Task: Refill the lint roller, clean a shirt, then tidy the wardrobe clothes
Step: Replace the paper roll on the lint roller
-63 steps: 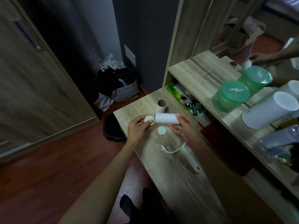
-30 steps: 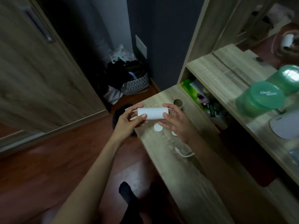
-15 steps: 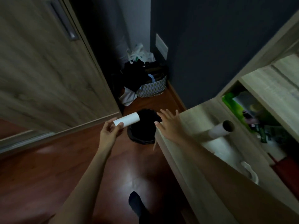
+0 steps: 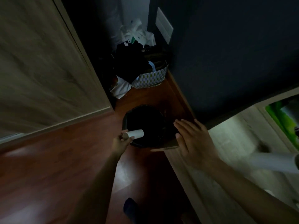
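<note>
Head view: left hand (image 4: 121,143) pinches the roll (image 4: 134,134) by its near end over the bin (image 4: 145,125) (probably light, stiff cardboard); right hand (image 4: 192,143) spread, empty.

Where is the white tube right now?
Centre of the head view: the left hand holds the white tube over the black bin, beside the desk corner.

The floor (image 4: 48,167) is reddish-brown wood with a glossy finish that reflects light patches. The table (image 4: 234,143) and the door (image 4: 40,62) show pale wood grain with a matt surface. The roll (image 4: 134,134) is white, smooth and matt, apparently paper. The basket (image 4: 150,78) is woven and patterned. The bin (image 4: 145,125) is black; its material cannot be determined.
</note>
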Available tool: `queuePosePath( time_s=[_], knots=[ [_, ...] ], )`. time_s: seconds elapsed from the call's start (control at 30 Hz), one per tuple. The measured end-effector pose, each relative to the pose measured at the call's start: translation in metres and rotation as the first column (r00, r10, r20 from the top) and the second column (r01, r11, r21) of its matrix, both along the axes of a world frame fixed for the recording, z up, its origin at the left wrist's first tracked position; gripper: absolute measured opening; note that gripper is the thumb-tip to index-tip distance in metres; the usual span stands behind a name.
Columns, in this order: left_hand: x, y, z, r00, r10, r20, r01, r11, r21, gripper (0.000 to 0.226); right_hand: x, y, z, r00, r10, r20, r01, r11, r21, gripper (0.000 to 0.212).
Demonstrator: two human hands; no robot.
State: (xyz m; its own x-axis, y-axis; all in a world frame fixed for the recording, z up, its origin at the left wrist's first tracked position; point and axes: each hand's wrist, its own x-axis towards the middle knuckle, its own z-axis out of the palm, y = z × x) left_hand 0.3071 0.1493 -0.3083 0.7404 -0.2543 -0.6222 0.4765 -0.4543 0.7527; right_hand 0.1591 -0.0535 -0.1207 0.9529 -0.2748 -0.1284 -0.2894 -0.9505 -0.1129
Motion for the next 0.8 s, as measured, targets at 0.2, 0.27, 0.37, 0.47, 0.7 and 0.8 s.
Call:
queuePosePath(
  time_s=[0.2,0.27,0.37,0.47,0.7,0.8],
  knots=[
    [0.015,-0.022,-0.039,0.994,-0.107,-0.001,0.107,0.993,-0.043,0.048,-0.001,-0.002,0.001,0.999,0.004,-0.047,-0.004,1.0,-0.006,0.057],
    [0.017,-0.027,-0.045,0.994,-0.108,-0.02,0.106,0.99,-0.092,0.051,-0.001,-0.002,0.001,0.999,0.004,-0.054,-0.004,1.0,0.0,0.056],
    [0.019,-0.027,-0.045,0.99,-0.11,-0.085,0.097,0.985,-0.145,0.061,-0.002,-0.002,0.001,0.999,0.002,-0.051,-0.002,1.0,-0.001,0.055],
    [0.017,-0.022,-0.032,0.992,-0.081,-0.096,0.066,0.987,-0.148,0.07,-0.003,-0.001,0.002,0.999,-0.006,-0.034,0.006,1.0,0.007,0.054],
    [0.005,-0.004,0.024,0.993,-0.018,0.114,0.027,0.997,-0.077,0.039,-0.004,0.001,0.006,0.999,-0.036,-0.008,0.036,0.999,0.0,0.052],
    [-0.01,0.004,0.062,0.978,0.024,0.207,-0.008,0.997,-0.081,0.033,-0.004,0.002,0.007,0.999,-0.035,0.02,0.034,0.999,0.026,0.05]
  ],
)
